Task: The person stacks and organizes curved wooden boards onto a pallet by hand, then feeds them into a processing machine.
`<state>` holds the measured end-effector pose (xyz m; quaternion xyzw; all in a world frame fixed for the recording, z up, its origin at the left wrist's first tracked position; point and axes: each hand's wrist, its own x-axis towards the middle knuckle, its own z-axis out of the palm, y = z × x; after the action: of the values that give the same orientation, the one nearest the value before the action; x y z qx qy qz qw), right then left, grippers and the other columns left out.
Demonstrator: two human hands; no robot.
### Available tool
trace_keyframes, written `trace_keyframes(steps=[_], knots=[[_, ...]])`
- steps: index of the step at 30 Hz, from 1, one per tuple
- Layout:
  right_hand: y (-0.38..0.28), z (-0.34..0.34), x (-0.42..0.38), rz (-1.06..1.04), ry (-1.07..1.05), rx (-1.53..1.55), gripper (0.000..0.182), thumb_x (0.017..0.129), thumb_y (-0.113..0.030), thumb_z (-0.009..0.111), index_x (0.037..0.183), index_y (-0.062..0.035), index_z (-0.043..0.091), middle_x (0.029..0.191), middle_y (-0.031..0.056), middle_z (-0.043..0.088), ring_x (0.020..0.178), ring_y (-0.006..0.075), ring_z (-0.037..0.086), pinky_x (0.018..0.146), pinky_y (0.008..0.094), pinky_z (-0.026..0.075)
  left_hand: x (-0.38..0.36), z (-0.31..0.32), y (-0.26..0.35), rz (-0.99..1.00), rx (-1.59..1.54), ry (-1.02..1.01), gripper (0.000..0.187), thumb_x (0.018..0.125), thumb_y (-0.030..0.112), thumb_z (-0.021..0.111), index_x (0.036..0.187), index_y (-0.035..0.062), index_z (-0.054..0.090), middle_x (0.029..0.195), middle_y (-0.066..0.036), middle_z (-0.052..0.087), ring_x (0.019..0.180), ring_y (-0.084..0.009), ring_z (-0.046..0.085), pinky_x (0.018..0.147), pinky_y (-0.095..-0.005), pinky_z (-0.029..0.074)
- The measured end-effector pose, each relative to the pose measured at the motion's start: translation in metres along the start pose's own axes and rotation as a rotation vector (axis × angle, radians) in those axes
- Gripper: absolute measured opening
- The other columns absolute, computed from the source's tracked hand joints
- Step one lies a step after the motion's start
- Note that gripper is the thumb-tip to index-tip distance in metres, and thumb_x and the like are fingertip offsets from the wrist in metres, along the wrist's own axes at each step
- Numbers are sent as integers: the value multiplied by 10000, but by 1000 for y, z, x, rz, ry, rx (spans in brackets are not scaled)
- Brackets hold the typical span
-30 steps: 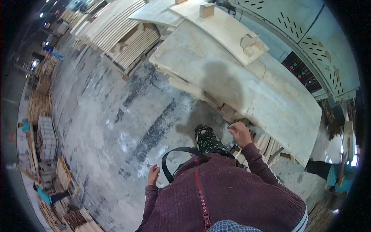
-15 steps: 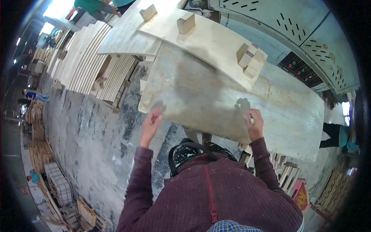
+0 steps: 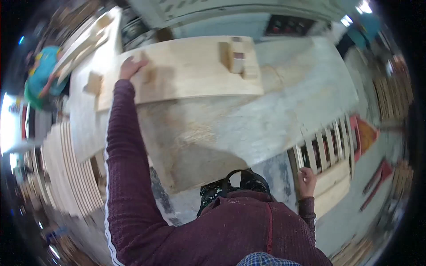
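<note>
My left hand (image 3: 132, 68) reaches over a long pale wooden board (image 3: 191, 66) on the table, thumb and fingers apart. It is at a small wooden block (image 3: 148, 74) standing on the board; blur and the hand partly hide this block. Another block (image 3: 93, 83) stands near the board's left end. A taller block with dark bands (image 3: 237, 56) stands near its right end, beside a small low wooden piece (image 3: 250, 72). My right hand (image 3: 307, 181) is low on the right with curled fingers, beside a slatted wooden stack (image 3: 326, 150). What its fingers hold, if anything, does not show.
The worn table (image 3: 306, 97) carries sawdust (image 3: 197, 133). Behind it is a machine with a control panel (image 3: 288, 26). Stacked boards (image 3: 66, 168) stand at left. A person in a blue top (image 3: 44, 71) handles boards there; another person (image 3: 361, 33) is at the far right.
The view has turned. My left hand has moved from the table's near edge out to the block on the board. My right hand has gone from above the table down beside the slatted stack.
</note>
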<state>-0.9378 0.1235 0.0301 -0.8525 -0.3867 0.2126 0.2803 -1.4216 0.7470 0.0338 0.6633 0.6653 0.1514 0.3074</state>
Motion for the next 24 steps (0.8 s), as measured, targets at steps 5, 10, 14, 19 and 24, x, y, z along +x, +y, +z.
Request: trace_keyframes(steps=[5, 10, 14, 19, 24], knots=[[5, 20, -99, 238, 2, 67, 136, 803, -80, 658, 917, -16, 620, 875, 125, 602, 808, 267, 621, 699, 339, 486, 53, 26, -53, 128, 559, 314, 757, 683, 394, 694, 1314, 44, 463, 1199, -235, 587, 1117, -389, 564, 938, -467, 457], [37, 51, -155, 365, -58, 154, 175, 810, -105, 659, 967, -35, 626, 891, 133, 603, 809, 282, 621, 695, 355, 489, -19, 62, -22, 216, 590, 216, 842, 695, 535, 696, 1265, -44, 474, 1173, -249, 588, 1088, -402, 560, 890, -458, 465], [43, 37, -160, 337, -91, 240, 190, 818, -130, 667, 961, -22, 604, 907, 128, 606, 791, 275, 625, 697, 355, 490, -127, 162, 58, 217, 150, 230, 714, 719, 257, 723, 1275, -56, 403, 1137, -225, 564, 1010, -341, 593, 854, -418, 499], [129, 22, -209, 363, 81, 307, 238, 835, -188, 663, 1022, -54, 604, 904, 141, 586, 814, 301, 605, 707, 392, 484, -231, 275, 180, 185, -707, 35, 776, 674, -66, 668, 1334, -12, 263, 1214, -196, 411, 1024, -285, 546, 849, -416, 544], [217, -29, -264, 525, 203, 211, 217, 810, -169, 665, 984, -64, 590, 907, 122, 590, 859, 316, 598, 749, 406, 474, -272, 374, 292, 67, -593, 259, 655, 669, -45, 664, 1236, -88, 340, 1260, -284, 408, 1128, -327, 495, 858, -421, 523]])
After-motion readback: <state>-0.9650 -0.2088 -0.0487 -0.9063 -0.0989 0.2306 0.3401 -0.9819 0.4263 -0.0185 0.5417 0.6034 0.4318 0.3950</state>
